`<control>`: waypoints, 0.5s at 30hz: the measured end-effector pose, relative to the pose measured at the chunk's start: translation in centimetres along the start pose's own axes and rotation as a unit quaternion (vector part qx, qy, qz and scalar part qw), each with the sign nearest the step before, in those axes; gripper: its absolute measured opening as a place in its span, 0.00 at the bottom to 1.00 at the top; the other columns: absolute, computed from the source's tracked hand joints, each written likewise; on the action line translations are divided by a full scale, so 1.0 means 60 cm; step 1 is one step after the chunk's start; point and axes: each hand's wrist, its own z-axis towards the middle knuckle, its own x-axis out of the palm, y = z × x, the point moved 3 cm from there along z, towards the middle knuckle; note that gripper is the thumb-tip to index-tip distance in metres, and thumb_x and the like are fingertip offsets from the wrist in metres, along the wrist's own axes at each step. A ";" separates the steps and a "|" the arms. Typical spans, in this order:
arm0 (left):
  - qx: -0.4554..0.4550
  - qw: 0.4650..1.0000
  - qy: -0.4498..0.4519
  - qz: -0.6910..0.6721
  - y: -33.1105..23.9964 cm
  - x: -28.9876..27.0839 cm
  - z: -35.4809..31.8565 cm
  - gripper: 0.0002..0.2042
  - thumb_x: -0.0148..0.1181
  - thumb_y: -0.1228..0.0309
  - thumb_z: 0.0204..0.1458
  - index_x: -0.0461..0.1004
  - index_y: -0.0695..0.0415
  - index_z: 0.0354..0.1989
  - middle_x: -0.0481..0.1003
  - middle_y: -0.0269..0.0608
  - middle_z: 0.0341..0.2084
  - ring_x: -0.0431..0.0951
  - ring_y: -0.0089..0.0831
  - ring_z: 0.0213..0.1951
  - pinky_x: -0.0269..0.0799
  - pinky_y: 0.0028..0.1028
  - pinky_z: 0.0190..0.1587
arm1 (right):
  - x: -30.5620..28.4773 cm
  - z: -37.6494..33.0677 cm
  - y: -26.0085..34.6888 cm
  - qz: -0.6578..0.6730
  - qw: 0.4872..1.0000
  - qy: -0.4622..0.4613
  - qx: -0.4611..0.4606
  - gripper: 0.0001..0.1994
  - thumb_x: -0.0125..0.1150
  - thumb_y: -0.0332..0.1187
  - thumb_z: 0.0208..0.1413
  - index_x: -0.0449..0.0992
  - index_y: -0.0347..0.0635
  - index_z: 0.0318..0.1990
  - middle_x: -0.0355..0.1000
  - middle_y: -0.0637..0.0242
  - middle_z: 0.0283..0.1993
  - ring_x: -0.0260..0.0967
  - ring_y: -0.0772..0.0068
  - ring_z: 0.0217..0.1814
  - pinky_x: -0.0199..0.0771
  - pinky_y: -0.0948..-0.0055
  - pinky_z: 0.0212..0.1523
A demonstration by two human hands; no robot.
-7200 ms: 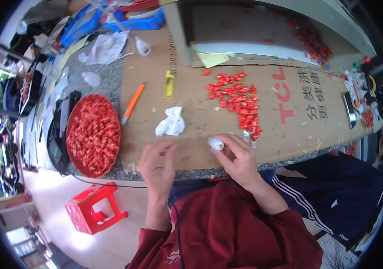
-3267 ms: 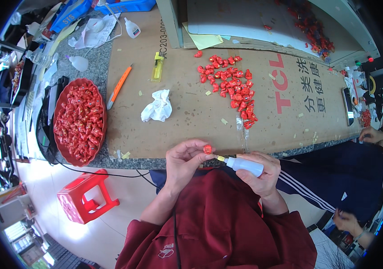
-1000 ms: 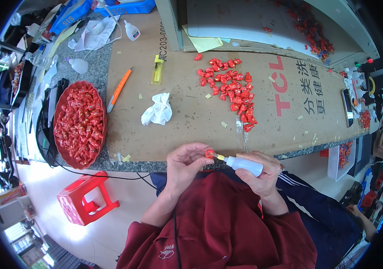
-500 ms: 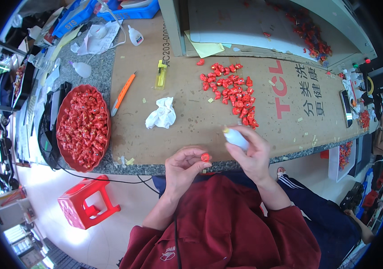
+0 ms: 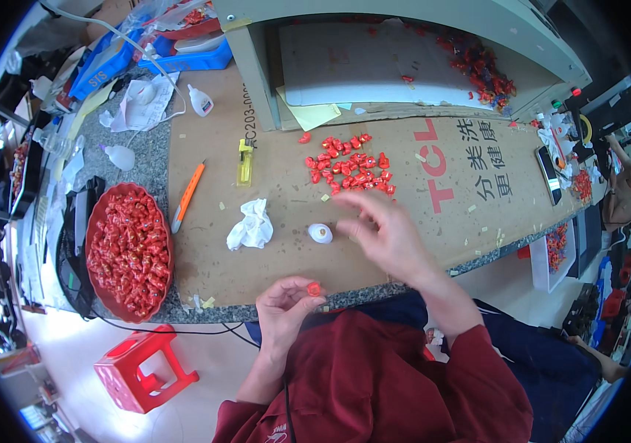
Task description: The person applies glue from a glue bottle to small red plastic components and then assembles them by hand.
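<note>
An orange cutter (image 5: 189, 193) lies slantwise on the left of the cardboard sheet (image 5: 286, 173), a yellow tool (image 5: 245, 164) just right of it and farther off. Nearer, a crumpled white tissue (image 5: 251, 225) rests on the same sheet. At the far left, a small white dropper bottle (image 5: 200, 101) lies tilted below a blue tray (image 5: 197, 60). A grey shelf unit (image 5: 250, 74) stands along the far side, a pale yellow paper (image 5: 308, 112) at its foot. On the right, a dark-screened phone (image 5: 549, 176) lies near the table's edge. A red plastic stool (image 5: 125, 376) stands on the floor, near left.
</note>
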 end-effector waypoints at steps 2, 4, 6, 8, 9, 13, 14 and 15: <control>0.001 1.000 0.017 -0.004 -0.003 0.009 0.001 0.10 0.58 0.87 0.43 0.70 0.67 0.36 0.75 0.43 0.29 0.76 0.25 0.31 0.74 0.22 0.35 | -0.023 0.058 -0.005 -0.015 0.999 -0.024 -0.025 0.11 0.54 0.26 0.49 0.73 0.39 0.42 0.71 0.61 0.38 0.67 0.66 0.38 0.66 0.69 0.40; 0.002 1.000 0.023 0.003 -0.002 0.013 0.001 0.10 0.57 0.87 0.43 0.70 0.67 0.36 0.74 0.42 0.29 0.76 0.25 0.32 0.74 0.22 0.36 | -0.019 0.130 -0.028 -0.178 0.974 -0.048 -0.134 0.09 0.53 0.23 0.47 0.75 0.39 0.37 0.70 0.62 0.33 0.65 0.64 0.36 0.66 0.69 0.38; 0.000 1.000 0.028 0.006 0.001 0.017 0.005 0.10 0.57 0.87 0.43 0.70 0.67 0.36 0.74 0.42 0.29 0.76 0.25 0.32 0.74 0.23 0.36 | -0.003 0.184 -0.058 -0.269 0.937 -0.016 -0.224 0.09 0.53 0.22 0.43 0.75 0.40 0.33 0.68 0.64 0.33 0.63 0.63 0.37 0.66 0.68 0.38; -0.001 1.000 0.022 0.009 0.000 0.015 0.004 0.11 0.57 0.87 0.43 0.70 0.67 0.36 0.74 0.42 0.29 0.76 0.25 0.32 0.74 0.23 0.37 | 0.006 0.208 -0.057 -0.302 0.923 0.017 -0.236 0.08 0.53 0.22 0.42 0.76 0.39 0.32 0.67 0.64 0.34 0.63 0.64 0.39 0.66 0.68 0.39; -0.005 1.000 0.024 0.003 -0.001 0.014 0.003 0.11 0.57 0.88 0.43 0.70 0.67 0.36 0.74 0.42 0.29 0.76 0.26 0.33 0.74 0.23 0.37 | 0.016 0.212 -0.050 -0.336 0.907 0.050 -0.248 0.08 0.54 0.23 0.41 0.76 0.39 0.30 0.67 0.63 0.35 0.62 0.64 0.41 0.66 0.68 0.41; -0.010 0.999 0.031 -0.006 -0.001 0.015 0.001 0.12 0.56 0.89 0.43 0.70 0.66 0.37 0.74 0.42 0.30 0.76 0.26 0.34 0.74 0.24 0.39 | -0.005 0.171 -0.011 -0.261 0.918 -0.043 -0.296 0.04 0.54 0.26 0.46 0.74 0.38 0.30 0.68 0.64 0.39 0.65 0.64 0.39 0.67 0.69 0.39; -0.013 1.000 0.024 -0.007 0.000 0.014 0.000 0.12 0.56 0.89 0.43 0.70 0.66 0.37 0.74 0.42 0.30 0.76 0.26 0.34 0.74 0.24 0.39 | -0.017 0.147 -0.002 -0.188 0.963 0.001 -0.194 0.05 0.54 0.27 0.47 0.74 0.38 0.32 0.68 0.64 0.37 0.66 0.65 0.36 0.67 0.70 0.36; -0.019 0.999 0.034 -0.021 0.002 0.015 -0.002 0.12 0.56 0.89 0.43 0.70 0.66 0.37 0.74 0.42 0.31 0.76 0.27 0.34 0.74 0.24 0.40 | -0.027 0.113 0.015 -0.113 0.988 0.046 -0.089 0.06 0.54 0.28 0.48 0.74 0.38 0.33 0.69 0.64 0.35 0.67 0.67 0.33 0.67 0.71 0.33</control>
